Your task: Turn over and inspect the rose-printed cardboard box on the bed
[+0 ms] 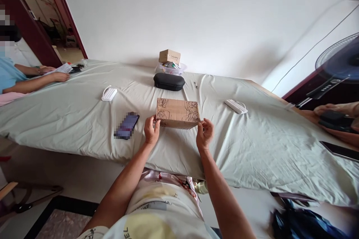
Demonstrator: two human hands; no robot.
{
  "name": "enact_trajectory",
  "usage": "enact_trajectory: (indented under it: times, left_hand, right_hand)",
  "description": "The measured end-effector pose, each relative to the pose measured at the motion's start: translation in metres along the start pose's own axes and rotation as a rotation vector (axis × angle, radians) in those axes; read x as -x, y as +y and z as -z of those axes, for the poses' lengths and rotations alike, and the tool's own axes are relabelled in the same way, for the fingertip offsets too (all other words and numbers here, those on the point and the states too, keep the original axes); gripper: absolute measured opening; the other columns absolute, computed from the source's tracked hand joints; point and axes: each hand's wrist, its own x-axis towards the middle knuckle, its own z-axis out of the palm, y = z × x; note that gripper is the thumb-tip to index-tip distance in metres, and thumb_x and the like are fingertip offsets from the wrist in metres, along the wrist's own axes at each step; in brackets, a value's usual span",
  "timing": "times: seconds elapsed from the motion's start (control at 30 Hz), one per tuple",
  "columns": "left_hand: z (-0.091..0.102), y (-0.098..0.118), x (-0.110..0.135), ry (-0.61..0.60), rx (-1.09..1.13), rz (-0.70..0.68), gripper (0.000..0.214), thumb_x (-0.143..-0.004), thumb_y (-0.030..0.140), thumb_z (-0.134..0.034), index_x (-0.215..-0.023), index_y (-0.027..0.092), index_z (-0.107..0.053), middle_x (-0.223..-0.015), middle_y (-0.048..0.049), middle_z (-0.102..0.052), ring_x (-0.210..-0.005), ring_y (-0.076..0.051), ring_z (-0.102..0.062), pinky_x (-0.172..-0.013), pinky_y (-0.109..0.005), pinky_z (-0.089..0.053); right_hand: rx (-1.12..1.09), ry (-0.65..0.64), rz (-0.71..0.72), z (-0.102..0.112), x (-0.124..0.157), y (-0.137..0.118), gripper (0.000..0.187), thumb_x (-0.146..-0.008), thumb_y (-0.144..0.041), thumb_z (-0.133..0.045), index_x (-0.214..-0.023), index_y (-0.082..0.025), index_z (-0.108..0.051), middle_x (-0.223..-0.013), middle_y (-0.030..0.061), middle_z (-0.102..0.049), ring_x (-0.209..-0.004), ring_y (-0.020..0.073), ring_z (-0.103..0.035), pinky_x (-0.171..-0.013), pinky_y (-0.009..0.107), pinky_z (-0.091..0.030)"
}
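Note:
A brown cardboard box (177,109) with dark scribbled loops at its corners is in front of me, over the cloth-covered table. My left hand (152,130) pinches its near left corner between thumb and fingers. At the near right corner, my right hand (205,133) grips the box in the same way, fingers curled. The box's top and near side face me; its underside is hidden. A phone (127,125) with a blurred screen lies left of my left hand. Behind the box rests a black zip case (169,81).
White power banks with cable loops lie left (109,93) and right (236,106). A plastic basket (179,69) bearing a small carton (169,56) stands by the wall. A pen (196,85) lies nearby. Another person (17,74) holds papers at left; a fan (340,59) stands right.

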Motion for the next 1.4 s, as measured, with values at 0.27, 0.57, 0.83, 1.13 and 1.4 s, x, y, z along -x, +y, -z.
enact_trajectory:
  times: [0.27,0.57,0.83,1.13,1.4]
  left_hand:
    - [-0.01,-0.006,0.004,-0.191,-0.106,0.204,0.028,-0.092,0.015,-0.057,-0.119,0.02,-0.058,-0.103,-0.0089,-0.069,-0.097,-0.022,-0.069,-0.083,-0.033,-0.056]
    - [-0.008,-0.005,0.002,-0.277,-0.136,0.271,0.021,-0.09,0.016,-0.061,-0.109,0.022,-0.058,-0.101,-0.0074,-0.07,-0.098,-0.022,-0.07,-0.087,-0.034,-0.055]
    - [-0.002,0.0,0.0,-0.253,-0.123,0.327,0.008,-0.091,0.021,-0.062,-0.089,0.024,-0.054,-0.089,-0.0049,-0.071,-0.083,-0.02,-0.069,-0.077,-0.03,-0.051]
    - [0.0,0.001,-0.003,-0.227,-0.107,0.317,0.011,-0.09,0.023,-0.062,-0.082,0.024,-0.054,-0.086,-0.0063,-0.071,-0.081,-0.023,-0.068,-0.077,-0.034,-0.051]
    - [0.003,0.001,-0.006,-0.159,-0.031,0.279,0.011,-0.092,0.027,-0.059,-0.083,0.023,-0.053,-0.083,-0.0032,-0.067,-0.08,-0.021,-0.065,-0.077,-0.031,-0.051]
  right_hand:
    - [0.042,-0.24,-0.245,-0.011,0.004,0.017,0.031,-0.091,-0.047,-0.056,-0.109,-0.023,-0.062,-0.099,0.0067,-0.068,-0.087,0.0219,-0.066,-0.073,0.036,-0.056]
    - [0.252,-0.424,-0.229,-0.008,0.011,0.032,0.021,-0.078,-0.032,-0.058,-0.096,-0.024,-0.055,-0.092,0.0067,-0.069,-0.087,0.025,-0.065,-0.085,0.045,-0.054]
    - [0.227,-0.401,-0.226,-0.008,0.014,0.034,0.02,-0.077,-0.034,-0.059,-0.095,-0.024,-0.057,-0.089,0.0052,-0.069,-0.083,0.0235,-0.065,-0.083,0.043,-0.055]
    - [0.212,-0.407,-0.224,-0.008,0.011,0.029,0.017,-0.079,-0.034,-0.061,-0.092,-0.025,-0.055,-0.086,0.0055,-0.069,-0.081,0.025,-0.067,-0.081,0.044,-0.055]
    - [0.157,-0.364,-0.218,-0.004,0.006,0.012,0.026,-0.078,-0.04,-0.063,-0.097,-0.023,-0.059,-0.084,0.003,-0.071,-0.077,0.0221,-0.068,-0.079,0.042,-0.057]
